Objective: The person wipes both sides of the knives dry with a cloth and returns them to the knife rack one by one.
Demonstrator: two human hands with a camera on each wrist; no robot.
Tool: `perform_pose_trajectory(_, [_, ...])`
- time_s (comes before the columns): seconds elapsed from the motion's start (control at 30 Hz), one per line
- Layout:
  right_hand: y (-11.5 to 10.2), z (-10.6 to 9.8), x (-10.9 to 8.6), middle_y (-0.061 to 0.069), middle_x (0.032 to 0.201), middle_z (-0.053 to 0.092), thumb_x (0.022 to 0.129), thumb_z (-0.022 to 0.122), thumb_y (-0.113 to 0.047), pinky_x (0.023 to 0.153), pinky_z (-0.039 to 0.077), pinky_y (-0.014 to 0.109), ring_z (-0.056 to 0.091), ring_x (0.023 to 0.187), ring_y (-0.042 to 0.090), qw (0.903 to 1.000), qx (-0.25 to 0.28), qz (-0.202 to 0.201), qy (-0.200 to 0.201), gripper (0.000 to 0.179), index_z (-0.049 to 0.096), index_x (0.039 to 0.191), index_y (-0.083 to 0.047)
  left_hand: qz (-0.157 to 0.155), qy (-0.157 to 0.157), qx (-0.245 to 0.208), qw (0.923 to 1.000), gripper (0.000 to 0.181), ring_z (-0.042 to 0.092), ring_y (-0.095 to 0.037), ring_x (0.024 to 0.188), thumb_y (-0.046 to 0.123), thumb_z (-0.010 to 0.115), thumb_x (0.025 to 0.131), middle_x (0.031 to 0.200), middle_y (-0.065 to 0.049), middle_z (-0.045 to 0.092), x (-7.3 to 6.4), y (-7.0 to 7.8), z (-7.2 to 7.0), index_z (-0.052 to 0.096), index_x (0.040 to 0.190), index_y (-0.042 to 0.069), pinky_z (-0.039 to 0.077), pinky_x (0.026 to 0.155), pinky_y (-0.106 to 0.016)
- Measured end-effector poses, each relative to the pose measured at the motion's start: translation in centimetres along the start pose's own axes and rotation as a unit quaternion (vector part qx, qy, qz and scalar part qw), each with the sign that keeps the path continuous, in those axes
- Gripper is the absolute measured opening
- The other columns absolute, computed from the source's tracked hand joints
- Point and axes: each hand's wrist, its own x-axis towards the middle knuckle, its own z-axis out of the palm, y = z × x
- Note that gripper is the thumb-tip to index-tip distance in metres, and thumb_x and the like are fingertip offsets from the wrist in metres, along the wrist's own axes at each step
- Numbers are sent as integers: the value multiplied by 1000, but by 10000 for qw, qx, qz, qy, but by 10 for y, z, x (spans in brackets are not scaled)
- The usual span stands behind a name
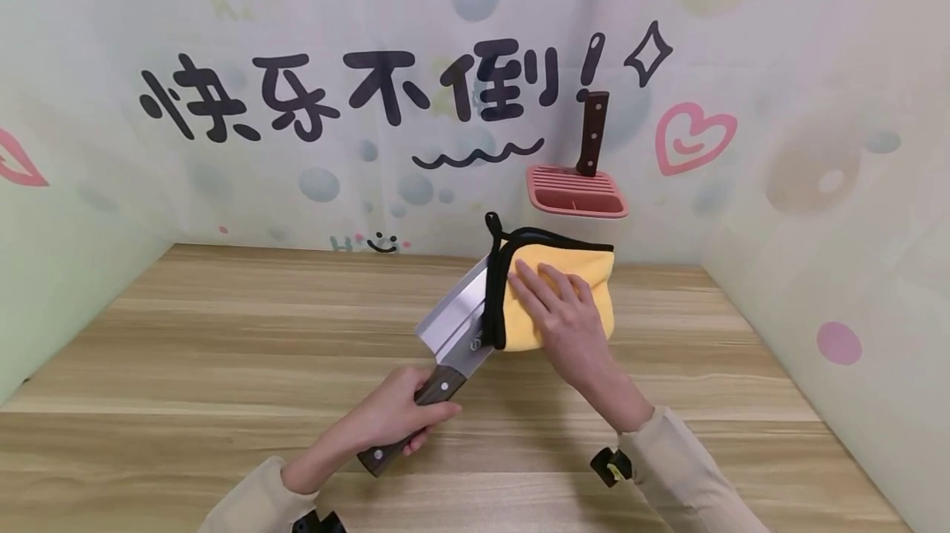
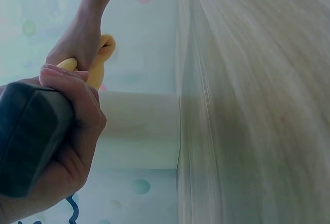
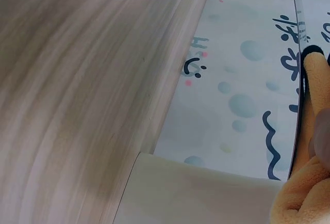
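Note:
My left hand (image 1: 393, 409) grips the dark handle (image 1: 441, 384) of a cleaver, whose wide steel blade (image 1: 454, 314) points up and to the right above the table. A yellow cloth (image 1: 522, 327) with black edging is folded over the far part of the blade and hides it. My right hand (image 1: 571, 327) holds the cloth against the blade, fingers spread over its upper face. In the right wrist view the blade stands edge-on beside the folded cloth (image 3: 304, 190). The left wrist view shows the left hand's fingers (image 2: 85, 100) curled round the handle.
Behind the cloth, against the back wall, stands a pale knife holder (image 2: 139, 131) with a pink slotted top (image 1: 536, 186). A brown-handled knife (image 1: 592, 133) is upright in it. The wood-grain table (image 1: 223, 351) is bounded by printed walls at the back and sides.

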Motion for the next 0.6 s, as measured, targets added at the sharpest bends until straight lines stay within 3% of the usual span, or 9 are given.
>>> perform_pose_trajectory(0.37, [-2, -2, -7, 9, 122, 54, 81, 55, 0, 79, 42, 46, 52, 103, 30, 9999, -105, -48, -99, 38, 57, 118, -7, -29, 71, 7, 10000, 20, 42, -6, 33, 16, 58, 85, 45, 0, 46, 0, 1, -2, 47, 76, 1, 40, 32, -24])
perform_pose_trajectory(0.6, [-8, 0, -6, 8, 122, 54, 87, 43, -4, 81, 43, 44, 52, 104, 29, 9988, -182, -449, -26, 33, 57, 118, -7, -75, 103, -18, 9999, 21, 42, -6, 33, 16, 58, 85, 45, 0, 46, 0, 0, -2, 46, 76, 1, 40, 32, -24])
